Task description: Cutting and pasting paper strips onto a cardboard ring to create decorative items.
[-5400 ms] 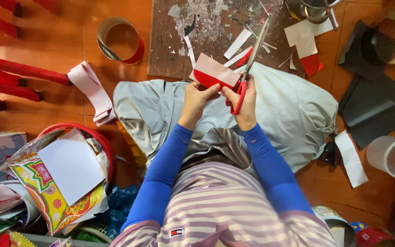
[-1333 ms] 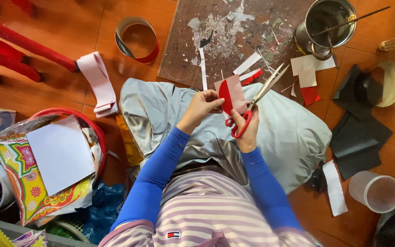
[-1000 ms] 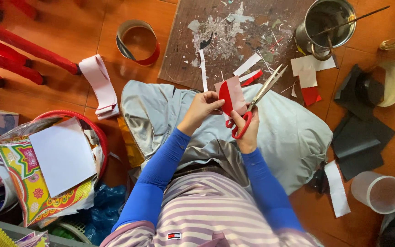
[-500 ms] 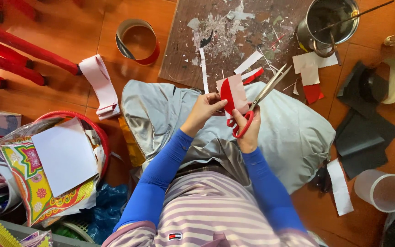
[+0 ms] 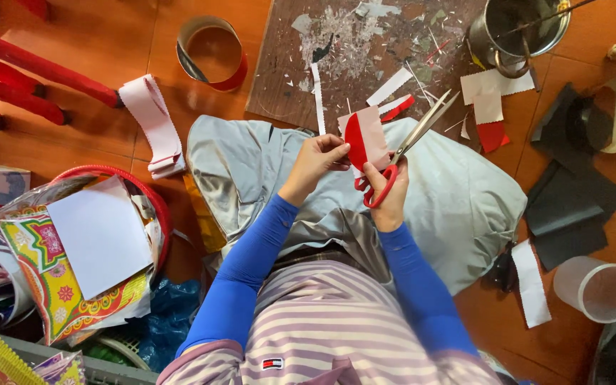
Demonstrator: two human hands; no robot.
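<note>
**A:** What are the hands doing?

**B:** I am seeing the left hand (image 5: 316,158) pinching a small red and pink paper (image 5: 363,139) at its edge. The right hand (image 5: 388,194) is gripping red scissors (image 5: 401,153), fingers through the loops. The blades are sticking up past the paper, toward the board (image 5: 351,50).

**A:** Where is the paper?

**B:** It is being held up in the air over the grey cloth (image 5: 458,207) on the lap, between the two hands.

**A:** How should the cutting be going?

**B:** I am thinking small snips are best. The left hand should be turning the paper slowly, and keeping its thumb away from the blades. The paper is little, so the fingers are sitting very near the cut.

**A:** What else is lying around?

**B:** A metal pot (image 5: 518,32) is standing at the far edge of the board. White and red scraps (image 5: 490,107) are lying just beside it. Black sheets (image 5: 572,207) are lying on the floor to the right, and a clear cup (image 5: 597,289) is sitting near them. A ring of tape (image 5: 212,53) is lying to the left of the board. A basket (image 5: 147,199) of bright papers is sitting at the left.

**A:** Is anything getting in the way?

**B:** Nothing is blocking the hands. The scissor tips are pointing toward the scraps and the pot, but those are well apart.
</note>
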